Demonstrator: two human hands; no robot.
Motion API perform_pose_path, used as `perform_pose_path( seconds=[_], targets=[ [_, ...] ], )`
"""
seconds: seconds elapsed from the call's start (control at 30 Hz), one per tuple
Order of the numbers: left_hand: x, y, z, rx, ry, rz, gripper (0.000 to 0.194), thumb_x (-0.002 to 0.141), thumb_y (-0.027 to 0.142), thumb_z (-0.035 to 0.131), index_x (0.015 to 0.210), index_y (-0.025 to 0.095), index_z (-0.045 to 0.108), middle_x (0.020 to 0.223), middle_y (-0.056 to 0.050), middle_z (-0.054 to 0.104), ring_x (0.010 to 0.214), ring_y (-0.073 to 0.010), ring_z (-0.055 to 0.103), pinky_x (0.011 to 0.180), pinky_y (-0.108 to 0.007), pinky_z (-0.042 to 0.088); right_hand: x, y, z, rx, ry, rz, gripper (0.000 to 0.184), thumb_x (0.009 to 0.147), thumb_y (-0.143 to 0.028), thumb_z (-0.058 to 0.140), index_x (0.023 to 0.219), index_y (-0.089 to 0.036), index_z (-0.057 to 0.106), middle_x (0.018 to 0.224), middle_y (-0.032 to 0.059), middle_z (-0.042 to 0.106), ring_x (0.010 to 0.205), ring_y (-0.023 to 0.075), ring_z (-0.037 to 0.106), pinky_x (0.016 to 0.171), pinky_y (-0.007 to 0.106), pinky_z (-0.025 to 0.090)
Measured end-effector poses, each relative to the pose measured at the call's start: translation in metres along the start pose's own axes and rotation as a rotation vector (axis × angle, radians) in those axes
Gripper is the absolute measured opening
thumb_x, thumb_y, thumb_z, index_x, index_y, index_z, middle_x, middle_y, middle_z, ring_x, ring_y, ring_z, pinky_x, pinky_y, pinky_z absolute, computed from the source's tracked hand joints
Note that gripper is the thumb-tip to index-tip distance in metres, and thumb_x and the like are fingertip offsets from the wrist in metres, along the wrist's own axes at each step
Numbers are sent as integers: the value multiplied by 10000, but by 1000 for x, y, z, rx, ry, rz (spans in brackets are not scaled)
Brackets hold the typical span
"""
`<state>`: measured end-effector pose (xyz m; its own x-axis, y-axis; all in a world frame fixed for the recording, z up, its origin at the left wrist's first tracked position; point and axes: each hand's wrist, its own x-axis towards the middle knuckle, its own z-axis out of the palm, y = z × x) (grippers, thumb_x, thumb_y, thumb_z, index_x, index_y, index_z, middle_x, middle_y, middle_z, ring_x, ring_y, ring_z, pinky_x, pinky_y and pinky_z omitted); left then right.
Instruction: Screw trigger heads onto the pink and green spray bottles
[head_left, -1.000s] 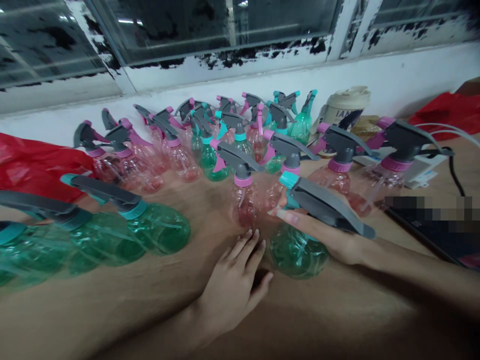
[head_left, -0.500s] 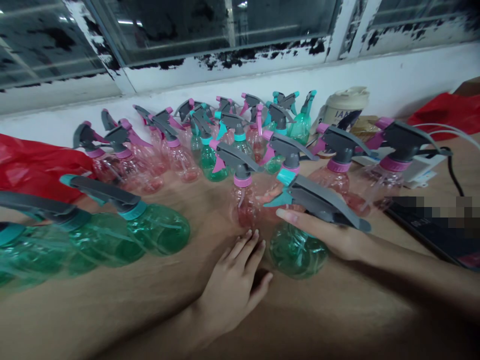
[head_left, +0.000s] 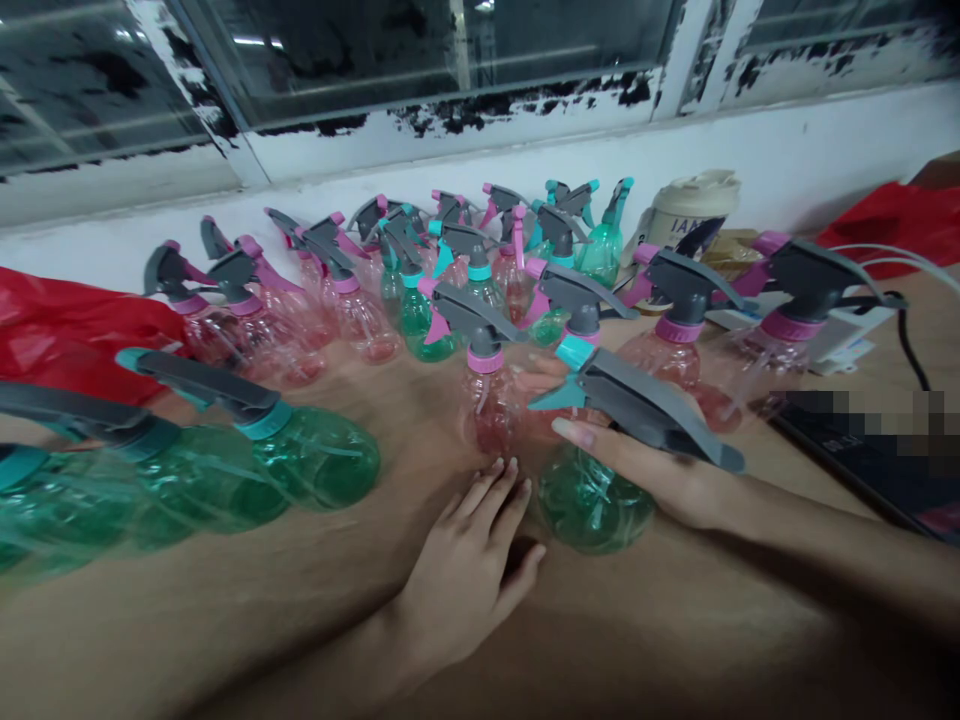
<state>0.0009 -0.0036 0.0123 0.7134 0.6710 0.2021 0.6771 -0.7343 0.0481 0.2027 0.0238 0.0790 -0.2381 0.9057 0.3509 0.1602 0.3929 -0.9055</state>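
Teal trigger (head_left: 556, 393) is sitting farther forward than a second ago. Right hand (head_left: 675, 480) is holding green spray bottle (head_left: 596, 510) upright on counter (head_left: 300, 620), fingers straddling its neck; left fingers (head_left: 484, 497) are lying slightly spread. Steadying the neck is limiting wobble.

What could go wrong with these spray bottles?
The right hand holds a round green plastic spray bottle high up, so it might tip. The left hand's fingertips lie near the base of a see-through pink plastic spray bottle and could nudge it. Other pink bottles stand close; one bump might topple several.
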Motion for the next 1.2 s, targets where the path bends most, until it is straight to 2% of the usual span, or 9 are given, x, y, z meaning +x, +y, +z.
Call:
perform_pose_path(
  seconds=[0.07, 0.13, 0.4, 0.5, 0.6, 0.83, 0.93, 1.1, 1.2],
  targets=[
    [0, 0, 0, 0, 8, 1, 468, 897, 336, 500, 1280, 71, 451, 1354, -163, 465, 1276, -289, 388, 997, -451, 404, 1, -1, 0, 85, -58, -15, 295, 791, -262, 636, 1082, -303, 620, 1090, -10, 658, 1059, 205, 598, 925, 348, 490],
    [0, 0, 0, 3, 15, 0, 455, 898, 338, 494, 1273, 81, 461, 1351, -158, 469, 1275, -284, 391, 999, -447, 401, 1, -1, 0, 113, -73, -31, 301, 799, -239, 626, 1091, -311, 616, 1145, -16, 638, 1090, 198, 585, 947, 345, 478],
    [1, 0, 0, -9, 5, 3, 463, 896, 326, 500, 1285, 81, 442, 1358, -163, 460, 1277, -288, 388, 998, -465, 397, -1, 6, -3, 13, -49, -29, 150, 825, -251, 596, 968, -272, 633, 936, -12, 687, 926, 185, 641, 866, 349, 509],
    [1, 0, -1, -14, 7, 0, 476, 890, 322, 510, 1286, 68, 438, 1350, -176, 466, 1273, -294, 391, 992, -466, 404, -1, 5, -3, -29, -22, 2, 101, 814, -307, 608, 901, -262, 632, 865, -8, 676, 849, 185, 646, 771, 337, 535],
    [1, 0, 0, -19, 19, 5, 471, 895, 327, 500, 1287, 73, 436, 1353, -173, 462, 1276, -291, 388, 991, -466, 405, 0, 4, -4, -70, 9, 5, 127, 796, -366, 623, 863, -259, 615, 828, -12, 651, 782, 171, 627, 688, 307, 534],
    [0, -1, 2, -2, 24, 11, 483, 894, 332, 505, 1291, 67, 434, 1345, -171, 471, 1280, -286, 382, 1007, -453, 390, -2, 12, -4, -107, 26, 33, 152, 800, -390, 618, 832, -242, 620, 759, -12, 634, 732, 158, 611, 684, 301, 526],
    [0, -1, 3, -3, 27, 8, 475, 893, 331, 508, 1286, 71, 444, 1351, -172, 464, 1278, -288, 385, 1004, -454, 392, -2, 11, -6, -111, 15, 56, 178, 794, -415, 615, 804, -238, 612, 795, -3, 646, 747, 171, 625, 683, 310, 527],
    [0, 0, 1, -12, 45, 1, 450, 902, 336, 489, 1276, 87, 456, 1341, -157, 480, 1268, -280, 399, 992, -446, 409, 2, 1, -5, -41, -74, 9, 185, 803, -402, 604, 930, -271, 628, 881, -2, 677, 801, 182, 645, 748, 325, 530],
    [0, 1, 0, -10, 48, -4, 442, 906, 335, 480, 1274, 92, 460, 1333, -154, 490, 1256, -279, 416, 983, -441, 418, 2, -3, -3, -71, -11, -23, 246, 755, -416, 649, 956, -273, 642, 852, 4, 689, 774, 207, 655, 707, 342, 544]
  ],
)
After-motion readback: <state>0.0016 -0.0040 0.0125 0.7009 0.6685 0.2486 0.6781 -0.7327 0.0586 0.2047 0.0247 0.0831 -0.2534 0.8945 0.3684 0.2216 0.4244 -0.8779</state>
